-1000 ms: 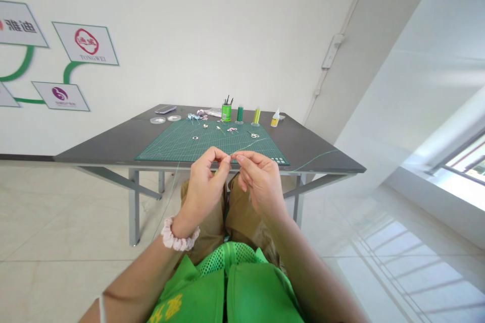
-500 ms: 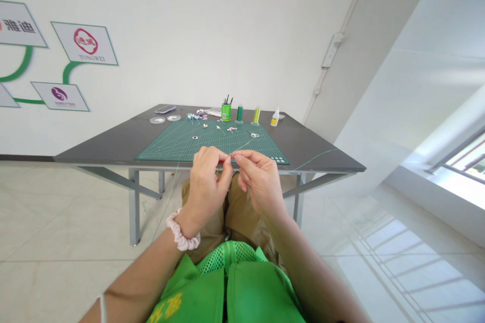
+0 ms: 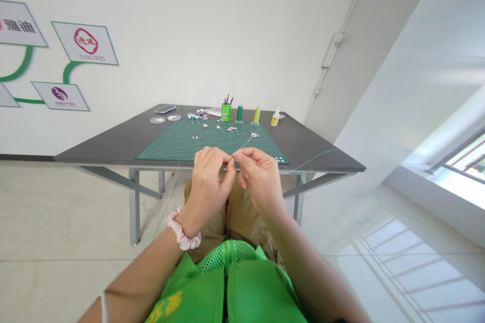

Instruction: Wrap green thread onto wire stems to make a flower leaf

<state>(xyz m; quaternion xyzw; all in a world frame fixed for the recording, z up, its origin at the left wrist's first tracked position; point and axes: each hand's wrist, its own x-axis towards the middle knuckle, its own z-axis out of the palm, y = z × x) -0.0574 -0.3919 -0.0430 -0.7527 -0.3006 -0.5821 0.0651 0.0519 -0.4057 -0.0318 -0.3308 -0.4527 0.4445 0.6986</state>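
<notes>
My left hand [image 3: 210, 176] and my right hand [image 3: 259, 176] meet above the near edge of the table, their fingertips pinched close together. Between them is a thin thread, one pale end of which [image 3: 247, 141] rises from the fingertips toward the mat. Any small part inside the pinches is too fine to make out. Just beyond my hands lies a green cutting mat [image 3: 166, 145]. On it rest small white scissors [image 3: 254, 135], a small ring-like piece [image 3: 195, 137] and pink flower-like pieces [image 3: 232, 129].
Behind the mat stand a green can of tools [image 3: 226, 112], a dark green thread spool [image 3: 240, 114], a yellow-green spool [image 3: 256, 115] and a glue bottle [image 3: 275, 117]. A phone [image 3: 165, 109] lies back left. Loose green thread [image 3: 314, 159] trails across the table's right side.
My fingertips have shifted very slightly to the right, still pinched together. The thread end beyond them now points more steeply upward. Things on the table stay in place.
</notes>
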